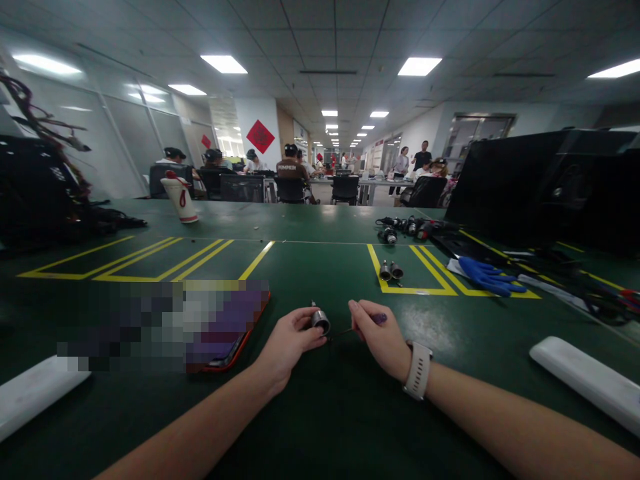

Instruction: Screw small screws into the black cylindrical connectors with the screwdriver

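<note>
Between the thumb and fingers of my left hand is a small metal cup-shaped part with a thin stem, its open end turned toward me and to the right. My right hand is closed around the purple handle of a small screwdriver. The screwdriver's thin shaft points left toward the cup-shaped part; whether its tip touches the part I cannot tell. Two similar metal cup-shaped parts stand side by side inside a yellow-taped box, beyond my right hand.
On the green table, a red-edged tray lies left, partly pixelated. A paper cup stands farther back. To the right are blue gloves, more metal parts, cables and a black case. White bars flank both sides.
</note>
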{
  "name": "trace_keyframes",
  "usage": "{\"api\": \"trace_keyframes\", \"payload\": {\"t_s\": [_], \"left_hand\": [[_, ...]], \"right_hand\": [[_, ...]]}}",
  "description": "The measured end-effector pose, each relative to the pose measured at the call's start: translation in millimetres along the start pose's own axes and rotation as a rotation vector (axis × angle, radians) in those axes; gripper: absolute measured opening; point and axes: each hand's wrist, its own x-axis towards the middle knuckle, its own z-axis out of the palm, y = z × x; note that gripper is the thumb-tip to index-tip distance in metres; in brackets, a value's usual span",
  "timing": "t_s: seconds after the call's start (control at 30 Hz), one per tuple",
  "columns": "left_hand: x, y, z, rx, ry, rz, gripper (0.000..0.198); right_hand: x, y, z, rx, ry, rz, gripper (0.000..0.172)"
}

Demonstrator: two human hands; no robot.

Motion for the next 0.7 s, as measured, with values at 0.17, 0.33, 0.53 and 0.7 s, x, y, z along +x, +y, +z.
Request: {"api": "trace_keyframes", "payload": {"t_s": [0.17,0.33,0.53,0.7], "left_hand": [[1.2,0.1,-1.5,-0.026,0.003,-0.012,0.04],[3.3,3.4,-3.6,-0.131,0.031,-0.028,0.04],[-4.0,20.9,-1.8,-0.242,0.049,-0.049,0.035],[-6.1,27.3,-2.2,-0.251,0.043,-0.054,0.034]], "right_hand": [[0.6,-7.0,-1.7,-0.054,-0.079,-0.034,0.04],[6.7,-11.8,-2.9,-0.088,-0.125,0.0,0.039],[16.2,-9.4,-1.3,-0.077,-0.09,0.124,0.039],[15.9,-16.9,-0.2,-0.069,-0.098,0.145,0.039]]}}
